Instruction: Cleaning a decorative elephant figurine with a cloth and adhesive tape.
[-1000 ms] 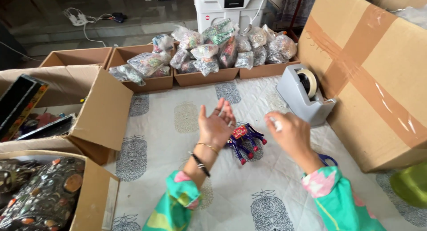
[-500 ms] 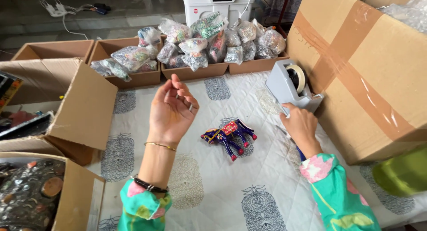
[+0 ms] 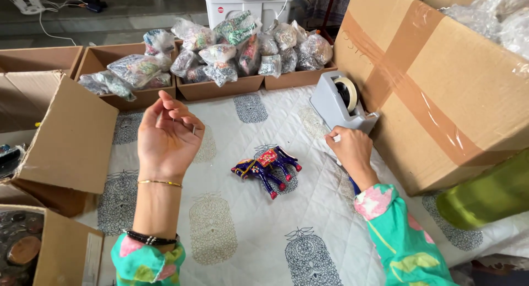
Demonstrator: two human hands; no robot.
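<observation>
behind the right hand (image 3: pixel 352 151), shallow boxes (image 3: pixel 220 87) hold wrapped bundles (image 3: pixel 220 54).

you're looking at a glossy painted elephant figurine (image 3: pixel 266 166) | quilted matt cloth sheet (image 3: pixel 248 231) | smooth grey plastic tape dispenser (image 3: pixel 340 105) | matt cardboard box (image 3: pixel 441 82) wearing shiny clear tape | crinkly plastic bags (image 3: pixel 220 54)

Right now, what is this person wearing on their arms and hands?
Both arms have loose turquoise sleeves printed with pink and yellow-green flowers. The left hand is bare; its wrist carries a thin gold chain bracelet and, lower down, a black beaded band. The right hand shows no jewellery.
</observation>
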